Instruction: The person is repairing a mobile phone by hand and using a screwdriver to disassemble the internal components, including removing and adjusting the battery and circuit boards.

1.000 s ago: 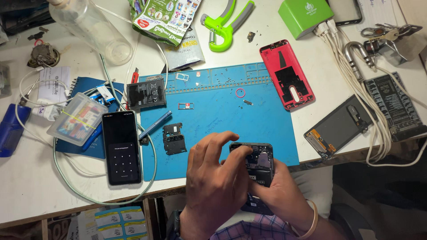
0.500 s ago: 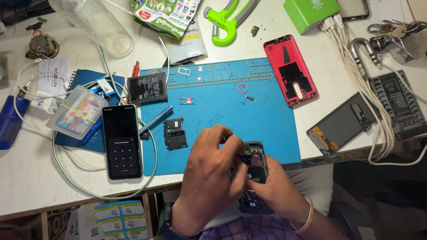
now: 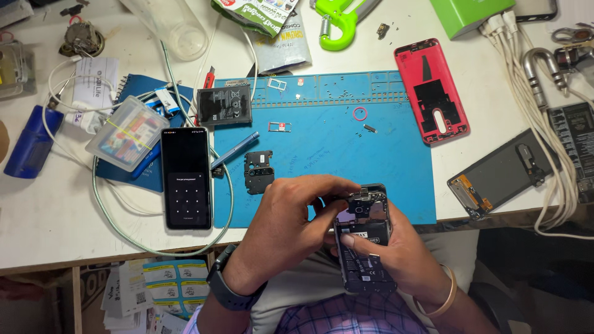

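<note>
The opened phone [image 3: 365, 244] was held over the lap, at the near edge of the blue work mat [image 3: 322, 154], back cover off and internal parts exposed. The right hand [image 3: 405, 253] cradled it from below and from the right side, palm up, wrist bent inward, a bangle on the wrist. Its fingers were wrapped around the phone's body, and the thumb lay across the battery area, pressing the unit into the palm. The left hand [image 3: 288, 226] approached from the left, forearm angled upward from the bottom of the frame, a dark wristwatch [image 3: 230, 289] on the wrist. Its fingers were curled together, with fingertips pinched at the phone's upper left corner; whether a small part sat between them could not be determined.

Just beyond the left hand, a small black inner cover plate [image 3: 258, 171] lay on the mat. To the left, a dark smartphone [image 3: 186, 178] with a lit lock screen rested on the white table [image 3: 49, 210], ringed by a braided cable [image 3: 154, 247]. Further back, a loose battery [image 3: 224, 106] lay at the mat's far left corner. A red back cover [image 3: 431, 89] lay at the far right edge of the mat, and a detached display panel [image 3: 504, 173] sat well apart on the right.
</note>
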